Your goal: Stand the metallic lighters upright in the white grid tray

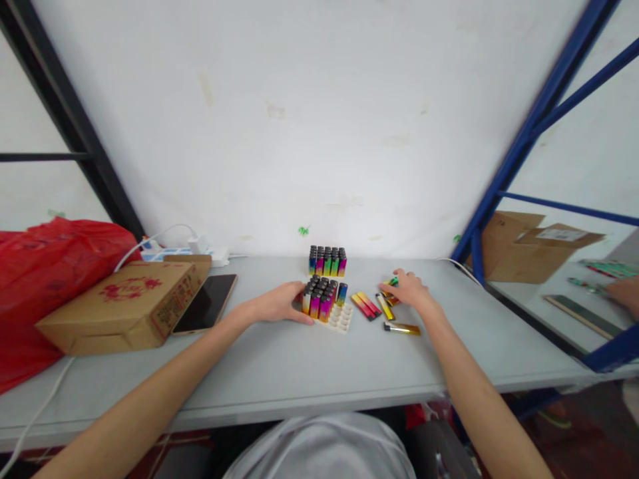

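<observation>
A white tray (342, 319) with round holes stands on the table, its left part filled with upright, shiny multicoloured lighters (319, 299). My left hand (283, 303) grips the tray's left side, thumb along the front edge and fingers behind. To the right, my right hand (409, 289) reaches over loose lighters, its thumb and fingers closed about a green lighter (392, 282) that is partly hidden. Beside it lie two red-yellow lighters (366, 306), a yellow lighter (385, 307) and a gold lighter (402, 328).
Behind the tray, a block of upright lighters (327, 261) stands near the wall. At left are a cardboard box (124, 299), a dark phone (207, 304), a power strip (167, 253) and a red bag (64, 279). A blue frame (519, 140) rises at right; another person's hand (624, 293) shows beyond.
</observation>
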Available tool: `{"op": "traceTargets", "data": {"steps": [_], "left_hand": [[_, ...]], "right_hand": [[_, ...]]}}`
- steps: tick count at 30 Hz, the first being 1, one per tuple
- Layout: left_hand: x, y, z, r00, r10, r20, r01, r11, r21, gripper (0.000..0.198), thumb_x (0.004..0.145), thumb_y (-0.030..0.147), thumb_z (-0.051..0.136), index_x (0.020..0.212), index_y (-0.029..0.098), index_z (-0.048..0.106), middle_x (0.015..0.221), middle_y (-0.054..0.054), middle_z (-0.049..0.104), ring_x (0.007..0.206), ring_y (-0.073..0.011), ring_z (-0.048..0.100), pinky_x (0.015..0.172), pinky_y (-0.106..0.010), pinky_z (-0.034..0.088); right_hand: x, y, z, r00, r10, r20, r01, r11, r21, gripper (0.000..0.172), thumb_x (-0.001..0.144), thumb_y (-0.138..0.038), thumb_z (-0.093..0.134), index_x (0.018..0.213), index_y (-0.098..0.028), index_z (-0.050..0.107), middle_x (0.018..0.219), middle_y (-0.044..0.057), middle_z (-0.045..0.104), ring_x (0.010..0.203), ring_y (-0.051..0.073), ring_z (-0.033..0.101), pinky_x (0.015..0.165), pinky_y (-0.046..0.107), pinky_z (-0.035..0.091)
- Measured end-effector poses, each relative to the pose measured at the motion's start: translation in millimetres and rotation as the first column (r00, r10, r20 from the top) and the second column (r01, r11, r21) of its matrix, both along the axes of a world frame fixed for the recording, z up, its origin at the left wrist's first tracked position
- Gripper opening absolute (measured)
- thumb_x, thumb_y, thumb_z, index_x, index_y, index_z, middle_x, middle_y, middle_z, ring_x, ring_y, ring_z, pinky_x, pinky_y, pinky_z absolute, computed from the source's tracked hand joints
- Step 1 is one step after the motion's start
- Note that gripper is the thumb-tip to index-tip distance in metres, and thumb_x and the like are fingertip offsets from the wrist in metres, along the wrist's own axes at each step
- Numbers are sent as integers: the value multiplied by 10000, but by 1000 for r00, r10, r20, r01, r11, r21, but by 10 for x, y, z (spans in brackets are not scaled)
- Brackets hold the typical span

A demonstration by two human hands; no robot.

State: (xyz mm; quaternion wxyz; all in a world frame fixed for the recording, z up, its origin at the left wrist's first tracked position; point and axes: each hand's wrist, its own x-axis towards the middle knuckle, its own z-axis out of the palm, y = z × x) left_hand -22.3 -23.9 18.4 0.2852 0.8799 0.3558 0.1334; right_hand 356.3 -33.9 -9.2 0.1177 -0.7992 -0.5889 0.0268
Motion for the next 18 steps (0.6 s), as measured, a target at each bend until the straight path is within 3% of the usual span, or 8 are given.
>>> {"op": "traceTargets", "data": {"steps": [6, 12, 15, 18], "left_hand": [[4, -8, 2, 999, 28, -16, -28, 1000, -4, 660, 680, 629, 844, 1143, 196, 661, 1146, -76, 726, 1026, -312, 668, 836, -349, 521], [6, -13, 2, 998, 51, -26, -51, 999, 6, 698, 666, 644, 846, 1152, 181, 652, 1142, -85, 719, 1029, -313, 662, 862, -355, 516], [5, -17, 11, 999, 41, -29, -41, 999, 15, 690, 682, 641, 840, 1161, 182, 653, 1162, -86, 711, 1043, -313, 658, 890, -358, 510], [6, -9, 8, 999, 31, -34, -30, 999, 37, 675, 679, 648, 840, 1142, 190, 662, 1119, -73, 712, 1002, -306, 659, 857, -354, 510]], "right_hand": [[-2, 78, -82, 944, 323, -69, -316, 944, 94, 646, 906, -557, 696, 1408, -177, 554, 1291, 181, 666, 1213, 303, 628, 1018, 397, 469], [22, 5, 89, 904, 423, -66, -401, 891, 212, 431, 914, -491, 698, 1190, -160, 683, 1139, 144, 703, 1024, 245, 671, 912, 342, 498], [-26, -84, 236, 859, 508, -57, -496, 855, 149, 351, 879, -515, 722, 953, -173, 739, 922, 90, 725, 827, 220, 659, 735, 309, 481], [-104, -148, 298, 833, 541, -115, -543, 839, 19, 287, 866, -463, 733, 875, -177, 754, 770, 50, 722, 664, 184, 618, 611, 283, 419]]}}
